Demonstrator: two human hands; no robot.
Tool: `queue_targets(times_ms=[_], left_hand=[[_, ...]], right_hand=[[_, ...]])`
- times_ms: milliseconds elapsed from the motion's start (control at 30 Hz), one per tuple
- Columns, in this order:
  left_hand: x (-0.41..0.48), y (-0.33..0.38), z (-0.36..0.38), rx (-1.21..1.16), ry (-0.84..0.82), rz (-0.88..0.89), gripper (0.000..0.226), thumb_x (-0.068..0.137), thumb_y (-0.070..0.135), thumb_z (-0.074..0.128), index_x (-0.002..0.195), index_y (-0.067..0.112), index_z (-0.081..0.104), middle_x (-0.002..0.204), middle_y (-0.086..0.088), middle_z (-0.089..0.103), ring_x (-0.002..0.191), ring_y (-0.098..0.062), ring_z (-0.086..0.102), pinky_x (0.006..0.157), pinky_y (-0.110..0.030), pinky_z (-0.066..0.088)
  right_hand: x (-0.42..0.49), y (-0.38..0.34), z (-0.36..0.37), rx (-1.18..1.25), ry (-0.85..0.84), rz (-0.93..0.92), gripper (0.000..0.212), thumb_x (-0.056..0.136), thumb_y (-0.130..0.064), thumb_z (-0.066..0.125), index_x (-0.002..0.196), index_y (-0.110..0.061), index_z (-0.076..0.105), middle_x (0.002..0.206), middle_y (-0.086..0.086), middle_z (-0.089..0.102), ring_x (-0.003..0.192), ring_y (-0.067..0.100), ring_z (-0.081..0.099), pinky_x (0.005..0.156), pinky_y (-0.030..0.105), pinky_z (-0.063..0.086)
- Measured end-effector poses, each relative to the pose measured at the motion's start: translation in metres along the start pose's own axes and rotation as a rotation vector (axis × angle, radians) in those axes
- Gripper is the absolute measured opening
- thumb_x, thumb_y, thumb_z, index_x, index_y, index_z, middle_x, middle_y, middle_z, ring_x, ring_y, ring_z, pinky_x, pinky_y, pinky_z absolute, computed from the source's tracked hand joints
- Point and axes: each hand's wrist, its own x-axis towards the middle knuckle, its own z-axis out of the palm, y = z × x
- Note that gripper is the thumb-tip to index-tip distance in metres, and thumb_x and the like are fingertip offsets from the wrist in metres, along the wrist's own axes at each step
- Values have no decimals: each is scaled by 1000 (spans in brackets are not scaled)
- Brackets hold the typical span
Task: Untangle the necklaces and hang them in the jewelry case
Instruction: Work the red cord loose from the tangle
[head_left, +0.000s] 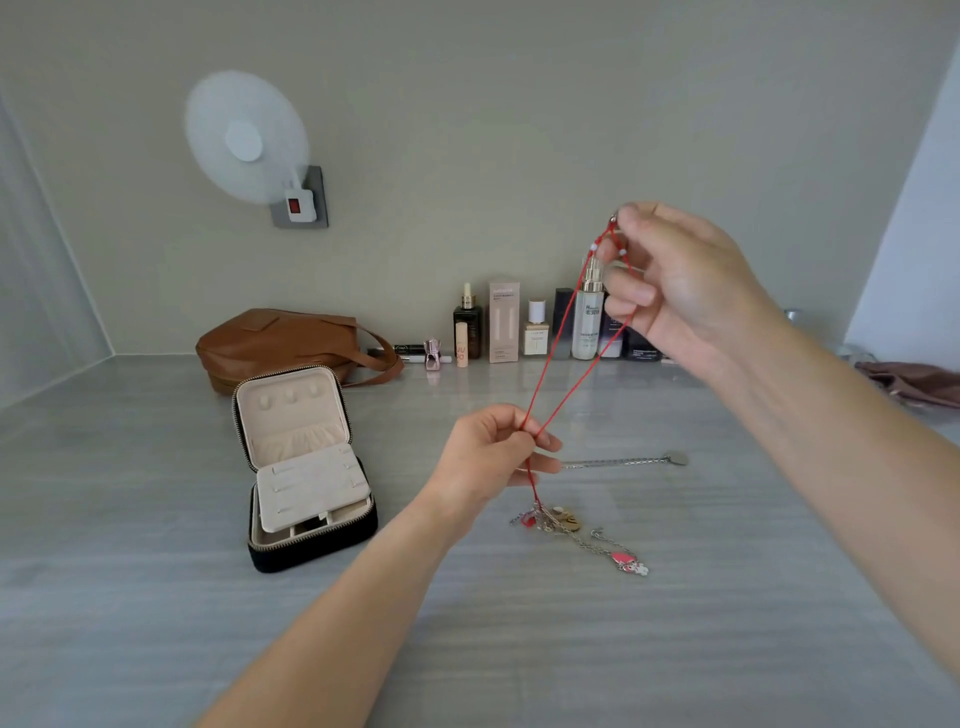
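A red cord necklace (558, 358) is stretched taut between both hands. My right hand (680, 280) pinches its beaded clasp end high up. My left hand (493, 452) pinches both strands lower down, above the table. Below that hand the cord runs into a tangle of silver chains and pendants (563, 525) lying on the table, with a pink charm (626, 561) at its right end. A separate silver chain with a round tag (631, 461) lies straight behind the tangle. The jewelry case (306, 467) stands open at the left, its beige lid upright with small hooks inside.
A brown leather bag (280, 343) lies behind the case. Several cosmetic bottles and boxes (540, 327) line the back wall. A white fan (244, 140) is plugged into the wall socket. A dark pink cloth (914, 382) lies at the right edge.
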Motion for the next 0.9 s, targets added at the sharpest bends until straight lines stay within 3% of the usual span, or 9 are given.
queue_targets(times_ms=[233,333,400,467,567,733,900], left_hand=[[2,-7,3,47,-43,-17,35,84,-12,38,68,15,54,68,6,67,58,-5,66,58,-23,37],[3,-11,4,108,-76,-29,31,86,-7,45,72,18,58,64,9,67,59,1,62,61,-18,42],[4,-15,3,190,-93,-32,23,87,0,52,78,19,61,73,7,68,61,6,59,58,-11,42],[5,-20,2,278,-113,-49,14,87,8,58,84,21,64,84,1,67,70,1,58,58,-11,43],[5,-26,1,352,-164,-57,10,83,13,64,91,19,66,87,7,63,75,-4,56,68,-17,46],[2,-31,11,426,-242,-7,17,71,29,78,81,30,64,77,12,60,61,3,49,63,-11,40],[0,-32,19,462,-192,49,10,74,23,76,72,25,66,68,7,62,58,-4,50,57,-20,42]], right_hand=[[1,-21,3,-18,-30,-79,23,95,-15,44,73,-18,48,62,-1,63,29,5,23,41,14,16],[1,-22,3,-25,-34,-83,22,95,-15,44,74,-18,48,65,1,65,29,5,23,41,14,14],[1,-22,2,-34,-39,-82,22,95,-16,44,74,-18,47,67,1,65,29,5,23,41,15,13],[0,-22,1,-49,-42,-79,22,95,-16,44,74,-19,47,68,1,67,29,5,23,43,17,11],[0,-21,-1,-91,-47,-77,21,95,-15,43,75,-19,47,71,1,70,29,6,22,46,21,9],[0,-20,-4,-118,-49,-74,20,95,-15,43,76,-19,46,75,3,72,29,6,22,47,23,8],[1,-22,-9,-134,-46,-90,20,95,-15,43,76,-20,46,78,4,72,29,6,22,43,19,10]])
